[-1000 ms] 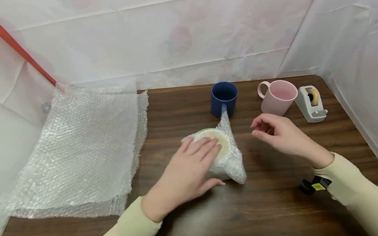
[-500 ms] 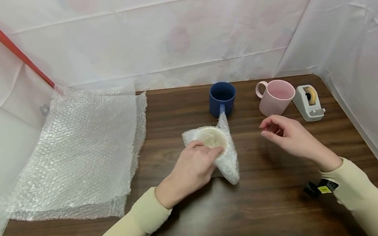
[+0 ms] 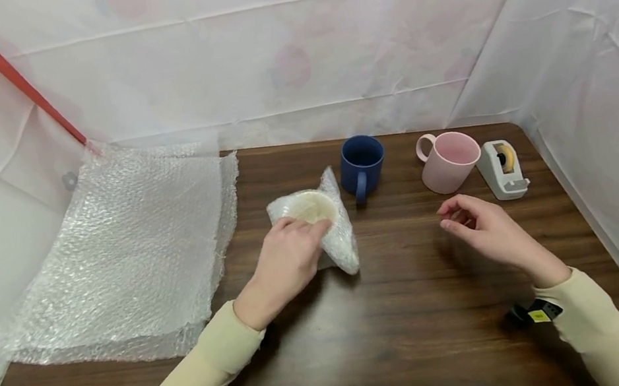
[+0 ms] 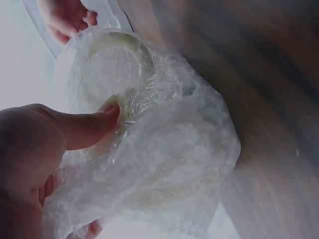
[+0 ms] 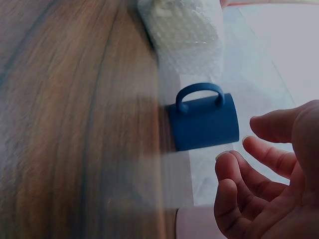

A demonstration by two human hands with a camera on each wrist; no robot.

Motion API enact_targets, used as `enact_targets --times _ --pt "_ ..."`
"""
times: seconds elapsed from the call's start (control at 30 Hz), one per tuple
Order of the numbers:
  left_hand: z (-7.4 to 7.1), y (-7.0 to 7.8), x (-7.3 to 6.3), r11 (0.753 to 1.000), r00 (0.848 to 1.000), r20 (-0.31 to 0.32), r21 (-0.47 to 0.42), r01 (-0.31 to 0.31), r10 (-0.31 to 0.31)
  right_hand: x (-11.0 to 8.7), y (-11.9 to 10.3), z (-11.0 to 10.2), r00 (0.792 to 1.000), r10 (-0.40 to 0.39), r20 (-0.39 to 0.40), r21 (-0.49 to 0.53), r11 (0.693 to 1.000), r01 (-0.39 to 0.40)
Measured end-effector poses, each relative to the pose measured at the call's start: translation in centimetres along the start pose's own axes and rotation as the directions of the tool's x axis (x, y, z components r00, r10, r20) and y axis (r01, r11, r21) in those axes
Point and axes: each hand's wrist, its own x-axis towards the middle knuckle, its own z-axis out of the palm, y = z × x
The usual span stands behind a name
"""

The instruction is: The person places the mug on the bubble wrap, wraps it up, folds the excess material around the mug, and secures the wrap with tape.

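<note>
The left hand [image 3: 283,260] has its grip clamped on a bubble-wrapped bundle [image 3: 328,209], which sits at the middle of the workspace, in front and to the left of a blue mug [image 3: 361,162]. In the left wrist view the thumb presses on the clear wrap beside a pale ring that shows through it, and other fingertips show at the far side of the crinkled plastic. A pointed end of the wrap sticks up toward the back and another juts toward the person; whether the bundle touches the brown tabletop [image 3: 405,352] I cannot tell. The right hand [image 3: 489,233] hangs in front of a pink mug [image 3: 449,165], its fingers loosely bent and its grip apart, the thumb well clear of the fingers in the right wrist view. The blue mug stands upright, handle toward the person, while the pink mug's handle points left. Just beside the pink mug, on its right, is a white tape dispenser [image 3: 504,170] with a yellowish roll. Sheets of bubble wrap [image 3: 136,239] lie stacked on the left, and pale cloth [image 3: 242,63] hangs behind everything.
</note>
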Motion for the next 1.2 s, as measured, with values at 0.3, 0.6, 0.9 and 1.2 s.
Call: enact_targets --times 0.3,0.6,0.9,1.2 --pt "1.0 -2.8 2.3 0.997 0.996 0.034 0.000 0.080 -0.080 -0.3 1.7 0.5 0.998 0.034 0.056 -0.011 0.999 -0.034" --pt "2.1 -5.4 5.3 0.987 0.977 0.136 0.022 0.161 -0.162 0.0 2.5 0.7 0.991 0.055 0.120 0.019 0.998 -0.058" --pt "3.0 -8.8 7.8 0.986 0.956 0.248 -0.014 0.167 -0.159 0.1 2.5 0.9 0.989 0.061 0.132 0.011 0.998 -0.063" --pt "0.4 -8.6 8.1 0.980 0.925 0.335 -0.019 0.197 -0.180 0.1 2.3 0.8 0.989 0.060 0.134 0.009 0.998 -0.062"
